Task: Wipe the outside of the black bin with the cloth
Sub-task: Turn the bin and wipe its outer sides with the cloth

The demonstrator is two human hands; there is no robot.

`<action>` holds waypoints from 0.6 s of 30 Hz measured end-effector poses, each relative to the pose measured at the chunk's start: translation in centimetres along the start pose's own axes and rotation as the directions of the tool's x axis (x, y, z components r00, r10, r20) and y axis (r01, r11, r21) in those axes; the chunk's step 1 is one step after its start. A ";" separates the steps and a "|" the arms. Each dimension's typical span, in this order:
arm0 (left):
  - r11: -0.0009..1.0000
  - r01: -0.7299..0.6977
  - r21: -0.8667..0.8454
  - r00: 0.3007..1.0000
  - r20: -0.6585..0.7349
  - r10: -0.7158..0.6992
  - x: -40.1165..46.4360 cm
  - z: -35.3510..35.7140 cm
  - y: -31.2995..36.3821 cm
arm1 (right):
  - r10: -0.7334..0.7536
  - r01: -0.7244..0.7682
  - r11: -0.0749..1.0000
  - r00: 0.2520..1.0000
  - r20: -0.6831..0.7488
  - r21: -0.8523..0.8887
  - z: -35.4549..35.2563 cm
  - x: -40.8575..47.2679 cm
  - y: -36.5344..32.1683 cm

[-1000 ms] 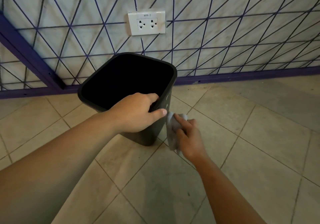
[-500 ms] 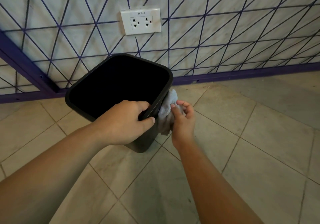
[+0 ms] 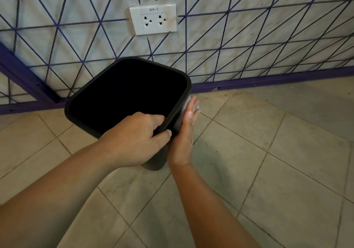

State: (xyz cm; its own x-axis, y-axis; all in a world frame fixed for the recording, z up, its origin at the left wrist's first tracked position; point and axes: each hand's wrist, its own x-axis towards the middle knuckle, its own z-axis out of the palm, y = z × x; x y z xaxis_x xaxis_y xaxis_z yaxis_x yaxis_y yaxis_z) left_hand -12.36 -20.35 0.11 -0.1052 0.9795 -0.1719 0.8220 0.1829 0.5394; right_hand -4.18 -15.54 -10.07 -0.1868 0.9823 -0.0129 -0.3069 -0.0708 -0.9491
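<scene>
The left hand (image 3: 134, 138) grips the black bin (image 3: 92, 127) by its near rim, fingers curled inside; just right of that grip, the right hand (image 3: 183, 134) presses the cloth (image 3: 188, 102) flat-fingered against the bin's outer wall.

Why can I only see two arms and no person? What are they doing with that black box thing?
The camera sits on the person's head and looks down, so you see only their own arms. The black box is a bin standing on a tiled floor, near a wall with a power socket. The left hand grips the bin's rim to hold it steady. The right hand lies flat against the bin's outer side, pressing a pale cloth onto it. Only a bit of cloth peeks out past the fingers. They are wiping the bin clean.
</scene>
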 end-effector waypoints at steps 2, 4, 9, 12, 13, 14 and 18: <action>1.000 0.001 0.009 1.000 -0.001 -0.001 0.1 -0.1 -0.2 | 0.005 -0.006 1.000 0.998 0.063 0.018 -1.1 -0.1 1.3; 1.000 0.001 0.017 1.000 -0.010 -0.001 0.1 -0.1 -0.3 | -0.040 0.046 0.998 0.992 0.117 -0.043 -2.6 -0.2 2.6; 1.000 -0.022 0.019 1.000 0.011 0.022 0.1 -0.2 -0.4 | -0.176 0.269 0.891 0.947 0.267 -0.366 -5.9 1.0 4.4; 0.997 -0.048 0.064 0.999 -0.013 0.049 0.1 -0.1 -0.6 | -0.272 0.363 0.813 0.928 0.254 -0.455 -4.3 1.3 4.9; 0.995 -0.054 0.080 0.998 -0.019 0.055 0.1 -0.1 -0.5 | -0.289 0.361 0.815 0.931 0.221 -0.453 -3.3 1.2 5.0; 0.994 -0.057 0.090 0.998 -0.014 0.058 0.0 -0.1 -0.5 | -0.293 0.339 0.830 0.941 0.170 -0.443 -2.3 1.1 5.1; 0.994 -0.060 0.086 0.998 0.010 0.059 -0.1 -0.1 -0.6 | -0.269 0.257 0.912 0.963 0.007 -0.320 0.5 0.8 3.8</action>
State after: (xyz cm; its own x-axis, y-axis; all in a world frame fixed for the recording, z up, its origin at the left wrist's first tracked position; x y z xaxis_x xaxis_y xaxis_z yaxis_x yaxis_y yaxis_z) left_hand -12.88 -20.57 -0.07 -0.0507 0.9876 -0.1484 0.8721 0.1161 0.4754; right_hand -5.92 -15.05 -13.52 -0.1034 0.9639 0.2453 -0.0296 0.2436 -0.9694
